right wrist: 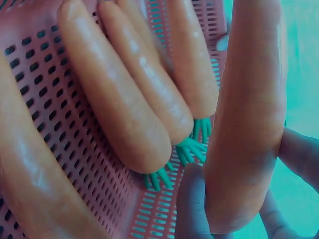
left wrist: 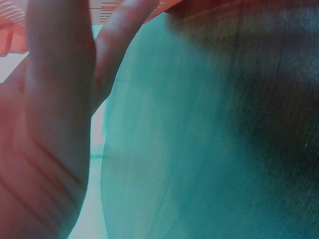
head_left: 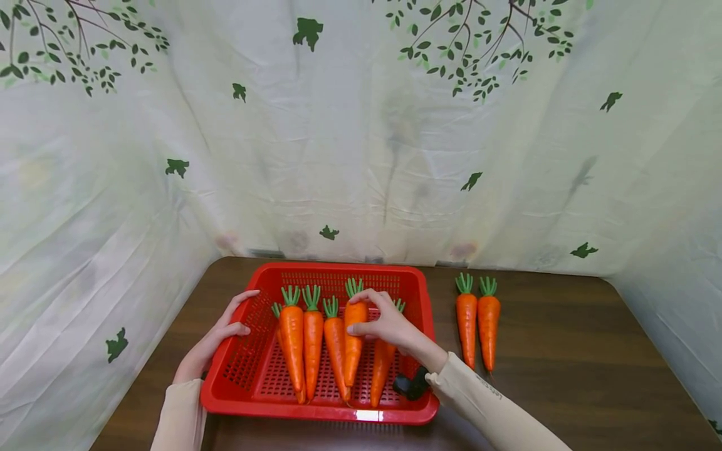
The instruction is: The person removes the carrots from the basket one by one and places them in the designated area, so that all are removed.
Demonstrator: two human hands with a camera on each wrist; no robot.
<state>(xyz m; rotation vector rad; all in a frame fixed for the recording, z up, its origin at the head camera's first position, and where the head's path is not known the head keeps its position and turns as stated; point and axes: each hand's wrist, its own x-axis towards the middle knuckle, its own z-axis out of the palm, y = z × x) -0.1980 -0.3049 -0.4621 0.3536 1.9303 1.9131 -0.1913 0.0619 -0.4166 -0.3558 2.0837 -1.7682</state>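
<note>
My right hand (head_left: 392, 326) pinches an orange carrot (head_left: 353, 360) with green stalks between thumb and fingers, over the red plastic basket (head_left: 338, 268). In the right wrist view this carrot (right wrist: 246, 109) stands close, raised above the others, with a thumb and fingers at its thick end. More carrots (head_left: 291, 344) lie inside the basket, side by side, stalks toward the back; one carrot (head_left: 381, 369) is partly hidden under the right hand. On the left, my left hand (head_left: 211, 341) holds the basket's left rim, thumb and fingers reaching over it. The left wrist view shows the hand (left wrist: 55, 129) beside the basket's side.
Two carrots (head_left: 466, 326) (head_left: 489, 326) lie side by side on the brown wooden table (head_left: 564, 351), right of the basket. A black device (head_left: 412, 383) sits at the right wrist over the basket's front right corner. A leaf-printed curtain (head_left: 361, 156) stands behind and on both sides.
</note>
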